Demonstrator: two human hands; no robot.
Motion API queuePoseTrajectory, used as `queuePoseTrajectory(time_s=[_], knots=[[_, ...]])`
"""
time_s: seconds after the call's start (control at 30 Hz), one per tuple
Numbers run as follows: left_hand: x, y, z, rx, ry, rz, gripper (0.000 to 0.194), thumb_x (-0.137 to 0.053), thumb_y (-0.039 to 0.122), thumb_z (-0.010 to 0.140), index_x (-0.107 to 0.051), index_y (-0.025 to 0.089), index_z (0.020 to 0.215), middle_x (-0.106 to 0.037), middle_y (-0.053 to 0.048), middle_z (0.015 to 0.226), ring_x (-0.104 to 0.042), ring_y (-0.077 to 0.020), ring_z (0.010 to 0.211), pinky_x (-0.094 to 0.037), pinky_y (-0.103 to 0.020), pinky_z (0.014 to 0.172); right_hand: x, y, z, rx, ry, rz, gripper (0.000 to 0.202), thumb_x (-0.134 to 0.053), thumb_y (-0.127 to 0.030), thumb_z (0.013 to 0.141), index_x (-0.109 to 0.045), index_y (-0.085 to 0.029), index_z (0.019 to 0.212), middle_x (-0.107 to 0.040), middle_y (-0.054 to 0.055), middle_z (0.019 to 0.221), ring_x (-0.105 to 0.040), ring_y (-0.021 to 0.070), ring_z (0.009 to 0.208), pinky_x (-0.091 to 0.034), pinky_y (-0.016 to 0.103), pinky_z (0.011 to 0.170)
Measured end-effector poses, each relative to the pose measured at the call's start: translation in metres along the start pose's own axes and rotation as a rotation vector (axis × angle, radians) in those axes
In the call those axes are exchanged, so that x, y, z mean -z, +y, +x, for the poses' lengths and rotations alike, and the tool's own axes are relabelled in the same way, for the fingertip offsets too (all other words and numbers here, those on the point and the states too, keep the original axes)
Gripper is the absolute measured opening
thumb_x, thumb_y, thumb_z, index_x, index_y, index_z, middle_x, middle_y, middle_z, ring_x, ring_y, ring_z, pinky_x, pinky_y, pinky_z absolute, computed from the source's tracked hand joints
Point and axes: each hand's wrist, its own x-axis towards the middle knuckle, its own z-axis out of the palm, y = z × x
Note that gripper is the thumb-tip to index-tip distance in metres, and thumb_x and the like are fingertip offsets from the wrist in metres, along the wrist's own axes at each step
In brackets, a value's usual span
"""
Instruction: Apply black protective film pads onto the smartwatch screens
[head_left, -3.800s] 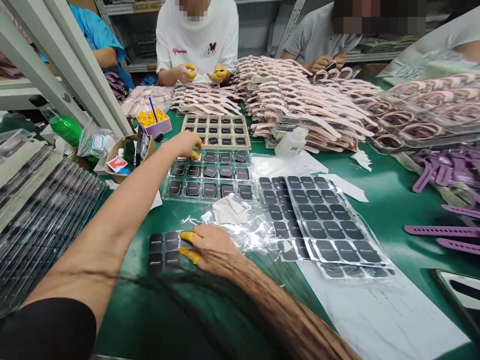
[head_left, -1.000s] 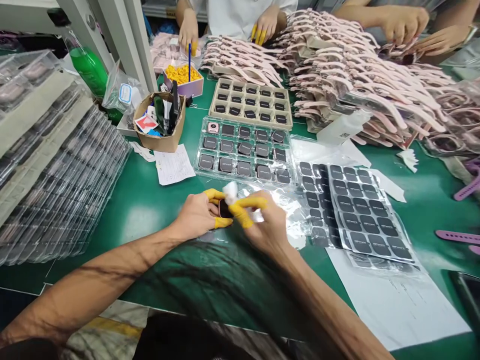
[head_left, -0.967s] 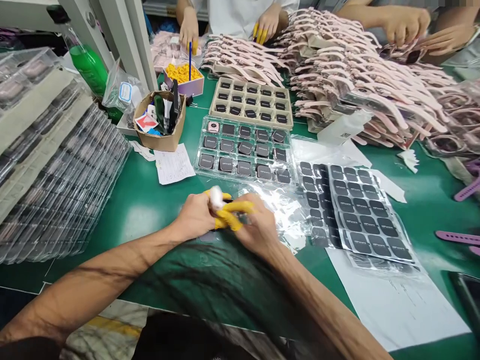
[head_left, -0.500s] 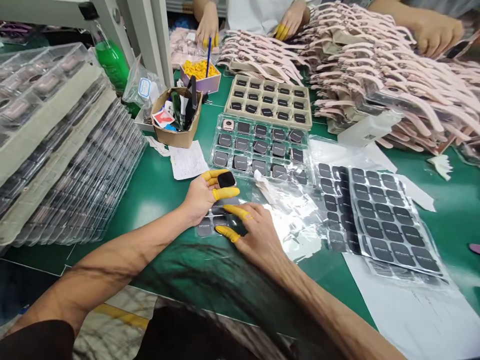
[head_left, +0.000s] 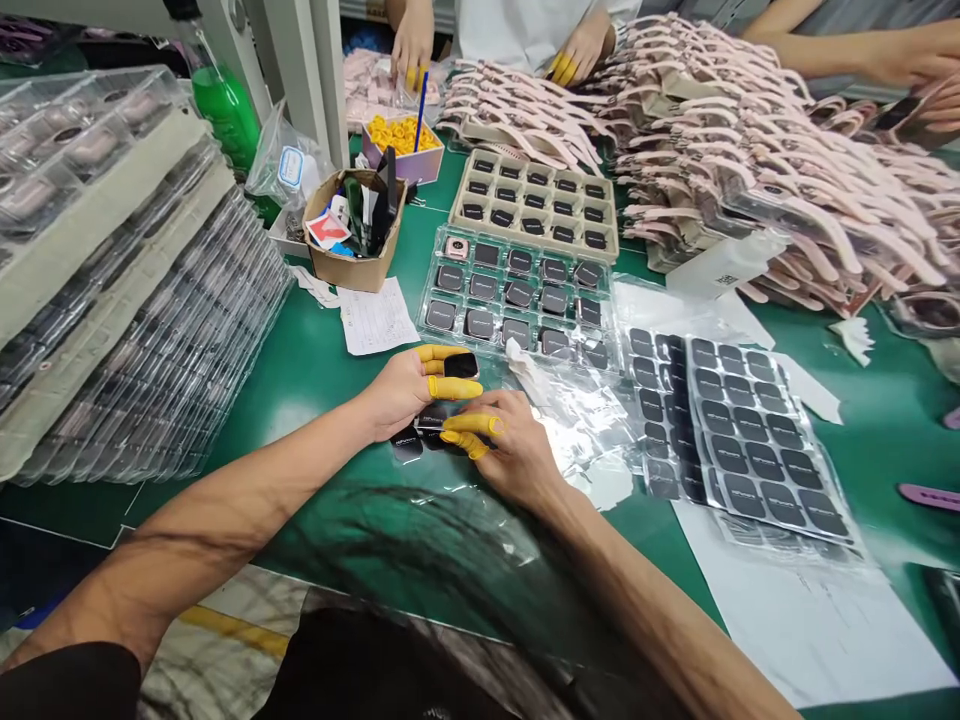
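Note:
My left hand (head_left: 401, 393), with yellow finger cots on its fingertips, grips a smartwatch body (head_left: 460, 366) with a dark, rounded-square screen. Just below it, my right hand (head_left: 517, 445) has its yellow-tipped thumb and forefinger pinched together at a clear sheet of black square film stickers (head_left: 407, 443). The sheet's edge rises at the pinch, and part of it is hidden under both hands. Beyond the hands, a clear blister tray (head_left: 433, 258) holds black squares and one pink watch body (head_left: 457, 248) in its corner.
Tall stacked trays (head_left: 150, 330) stand at left. A cardboard box (head_left: 352, 268) of small items and a purple box (head_left: 420, 165) of yellow finger cots sit behind. Pink-strapped watches (head_left: 780, 160) pile at right, near more sticker sheets (head_left: 750, 430). Co-workers' hands (head_left: 581, 50) show at the back.
My right thumb and forefinger have come together at the sticker sheet, whose edge now lifts. The watch body stays in my left hand, tilted slightly differently.

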Motion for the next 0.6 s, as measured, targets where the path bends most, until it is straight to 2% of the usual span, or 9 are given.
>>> queuePoseTrajectory(time_s=[0.07, 0.1, 0.17, 0.23, 0.3, 0.37, 0.47, 0.6], knots=[[0.000, -0.001, 0.001, -0.048, 0.040, 0.001, 0.055, -0.097, 0.008, 0.051, -0.074, 0.014, 0.101, -0.078, -0.007, 0.100, -0.071, -0.0171, 0.093, -0.056, -0.035, 0.093, 0.013, -0.002, -0.002, 0.006, 0.016, 0.118, 0.013, -0.070, -0.032, 0.096, -0.078, -0.038, 0.087, -0.079, 0.005, 0.107, -0.068, 0.0309, 0.108, -0.053, 0.058, 0.093], [0.000, -0.002, 0.001, -0.078, 0.062, 0.028, 0.060, -0.098, 0.008, 0.049, -0.073, 0.013, 0.104, -0.077, -0.007, 0.100, -0.071, -0.0165, 0.091, -0.057, -0.034, 0.093, 0.021, -0.003, -0.003, -0.031, 0.022, 0.241, 0.014, -0.071, -0.039, 0.095, -0.078, -0.038, 0.082, -0.078, 0.006, 0.107, -0.068, 0.0311, 0.105, -0.055, 0.058, 0.090], [0.000, -0.006, -0.001, -0.129, 0.079, 0.176, 0.069, -0.098, 0.007, 0.046, -0.073, 0.013, 0.110, -0.077, -0.006, 0.096, -0.070, -0.0156, 0.086, -0.057, -0.032, 0.088, 0.036, -0.004, -0.003, -0.205, 0.041, 0.566, 0.021, -0.074, -0.053, 0.092, -0.076, -0.036, 0.079, -0.075, 0.005, 0.092, -0.069, 0.0267, 0.084, -0.058, 0.050, 0.073], [0.000, -0.010, -0.004, -0.167, 0.055, 0.434, 0.070, -0.098, 0.011, 0.050, -0.074, 0.015, 0.116, -0.076, -0.003, 0.089, -0.069, -0.0150, 0.079, -0.057, -0.030, 0.081, 0.044, -0.004, -0.002, -0.467, 0.106, 0.805, 0.024, -0.081, -0.057, 0.085, -0.076, -0.034, 0.084, -0.069, 0.001, 0.076, -0.064, 0.0198, 0.065, -0.056, 0.039, 0.060], [-0.001, -0.012, -0.009, -0.190, 0.018, 0.698, 0.064, -0.095, 0.019, 0.060, -0.076, 0.017, 0.121, -0.074, 0.001, 0.079, -0.069, -0.0150, 0.073, -0.056, -0.029, 0.076, 0.042, -0.003, 0.001, -0.709, 0.205, 0.826, 0.034, -0.092, -0.056, 0.073, -0.077, -0.030, 0.089, -0.070, -0.001, 0.074, -0.065, 0.0165, 0.065, -0.057, 0.034, 0.062], [-0.003, -0.013, -0.013, -0.201, -0.008, 0.861, 0.060, -0.092, 0.024, 0.065, -0.077, 0.019, 0.123, -0.073, 0.003, 0.073, -0.070, -0.0155, 0.072, -0.055, -0.027, 0.073, 0.033, -0.002, 0.006, -0.869, 0.303, 0.766, 0.046, -0.099, -0.055, 0.059, -0.077, -0.025, 0.086, -0.073, 0.000, 0.077, -0.068, 0.0162, 0.071, -0.059, 0.032, 0.070], [-0.005, -0.012, -0.015, -0.205, -0.027, 0.952, 0.061, -0.091, 0.024, 0.066, -0.078, 0.020, 0.125, -0.075, 0.003, 0.071, -0.071, -0.0157, 0.071, -0.054, -0.025, 0.070, 0.019, -0.003, 0.010, -0.981, 0.328, 0.784, 0.053, -0.103, -0.055, 0.047, -0.076, -0.021, 0.078, -0.076, 0.002, 0.077, -0.069, 0.0169, 0.074, -0.061, 0.031, 0.072], [-0.007, -0.013, -0.015, -0.233, 0.000, 1.036, 0.056, -0.089, 0.024, 0.067, -0.080, 0.022, 0.122, -0.075, 0.003, 0.070, -0.070, -0.0155, 0.069, -0.053, -0.025, 0.069, 0.014, -0.004, 0.011, -1.013, 0.273, 0.846, 0.052, -0.102, -0.054, 0.048, -0.077, -0.020, 0.078, -0.076, 0.002, 0.073, -0.069, 0.0165, 0.070, -0.061, 0.029, 0.068]])
